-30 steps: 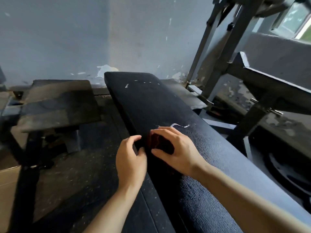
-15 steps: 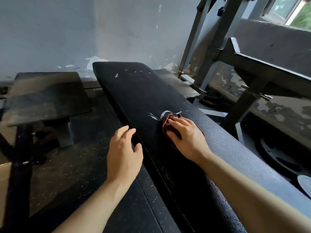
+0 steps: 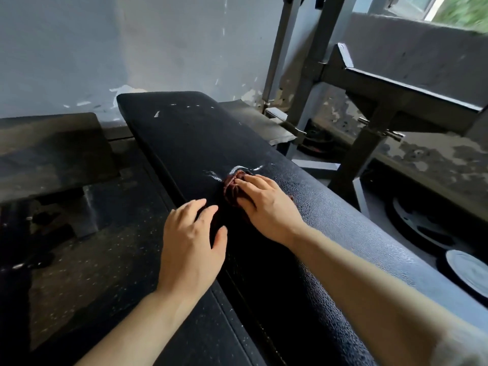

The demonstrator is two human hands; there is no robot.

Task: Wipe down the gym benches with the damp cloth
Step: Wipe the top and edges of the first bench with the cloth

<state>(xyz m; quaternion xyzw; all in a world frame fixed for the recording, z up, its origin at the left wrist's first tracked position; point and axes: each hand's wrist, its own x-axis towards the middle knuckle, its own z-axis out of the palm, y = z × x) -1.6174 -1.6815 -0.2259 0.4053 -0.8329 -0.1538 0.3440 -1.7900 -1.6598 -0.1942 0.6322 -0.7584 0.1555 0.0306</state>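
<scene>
Wiping the bench's padded surface [image 3: 184,133]

Right hand [image 3: 266,204] presses the damp cloth [image 3: 231,190] flat mid-surface to scrub; left hand [image 3: 192,241], fingers relaxed, rests at the left edge, likely for balance.

1. The far half of the black padded counter [image 3: 190,133] lies bare, open to a hand as far as the wall [image 3: 105,48].
2. Right of it, a grey metal rack [image 3: 311,75] and its angled frame [image 3: 396,96] stand close.
3. Left, a lower dark bench [image 3: 50,151] sits across a floor gap.
4. Weight plates [image 3: 467,270] lie on the floor, near right.
</scene>
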